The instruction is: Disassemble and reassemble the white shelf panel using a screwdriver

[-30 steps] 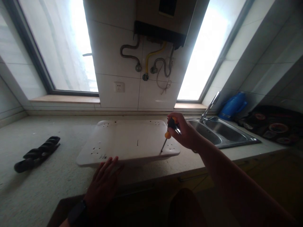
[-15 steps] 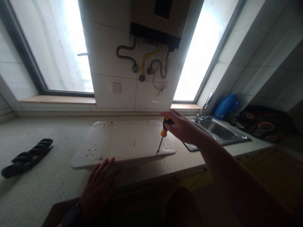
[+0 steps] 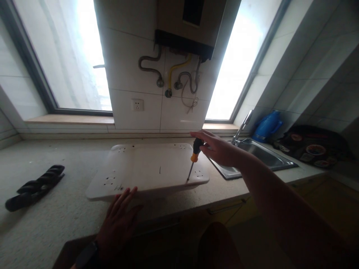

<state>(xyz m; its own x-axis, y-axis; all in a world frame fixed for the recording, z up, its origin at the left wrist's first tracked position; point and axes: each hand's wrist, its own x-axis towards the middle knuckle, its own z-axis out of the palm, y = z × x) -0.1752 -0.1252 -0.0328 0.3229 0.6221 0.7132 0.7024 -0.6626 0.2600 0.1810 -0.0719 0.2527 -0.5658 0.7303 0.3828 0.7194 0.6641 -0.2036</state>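
Observation:
My right hand (image 3: 217,148) is closed on the black and yellow handle of a screwdriver (image 3: 194,155), gripping its upper end. The screwdriver leans slightly, and its tip meets the near right edge of a white panel (image 3: 146,164). Small holes cluster at the panel's corners, and a dark pencil-like mark shows near its middle. At the near left edge my left hand (image 3: 119,216) rests its outstretched fingertips on the panel beside some handwritten marks. Whether a screw sits under the screwdriver tip is too small to tell.
Black twisted pieces (image 3: 35,188) lie on the speckled counter (image 3: 73,220) at left. To the right are a steel sink (image 3: 260,155), its faucet (image 3: 242,127), a blue jug (image 3: 267,126) and a dark bag (image 3: 311,145). A water heater (image 3: 190,26) hangs on the wall.
The fingers of my right hand have shifted on the handle, less of which shows at its top. The screwdriver tip stays at the same spot; my left hand remains at the edge.

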